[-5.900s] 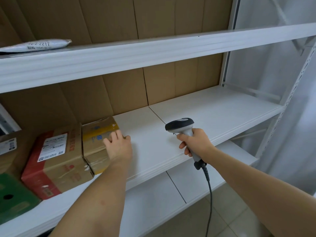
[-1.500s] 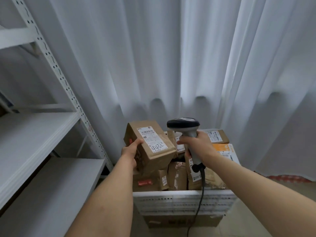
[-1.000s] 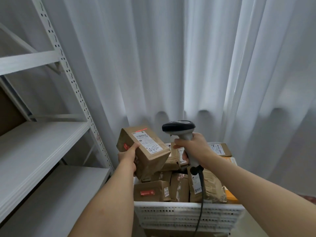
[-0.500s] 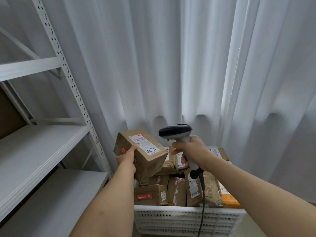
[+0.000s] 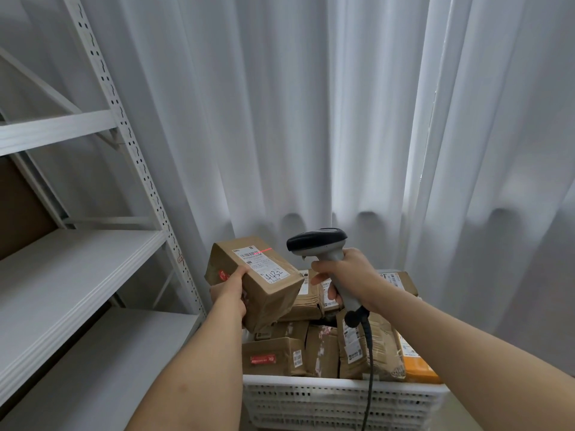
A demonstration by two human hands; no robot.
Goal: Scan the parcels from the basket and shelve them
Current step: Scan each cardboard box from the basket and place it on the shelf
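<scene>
- While the left hand (image 5: 229,290) grips the parcel (image 5: 255,279) from its left side, thumb on the top edge and fingers wrapped underneath, it holds the box tilted with the label (image 5: 263,262) facing up, lifted clear above the basket (image 5: 339,402).
- The right hand (image 5: 345,279) is curled round the handle of the scanner (image 5: 317,244), whose dark head points left at the parcel; its cable (image 5: 368,362) hangs down in front of the basket.
- What is new: a red scan line (image 5: 263,251) now lies across the top of the label, over the barcode. Half a second ago no such line showed on the box, so the trigger looks to have just been pulled.
- Over the last second and a half the parcel has been lowered a little and turned so the label meets the scanner head, which has closed in to just beside it.
- My reading is that this parcel is being scanned right now; whether the read has registered cannot be told from here.
- Once it has, the parcel should go to the shelf (image 5: 71,275) on the left, whose white boards lie bare in the part visible.
- Many more parcels (image 5: 280,353) lie packed in the basket, so the job looks far from done.
- A white curtain (image 5: 311,119) hangs behind everything.
</scene>
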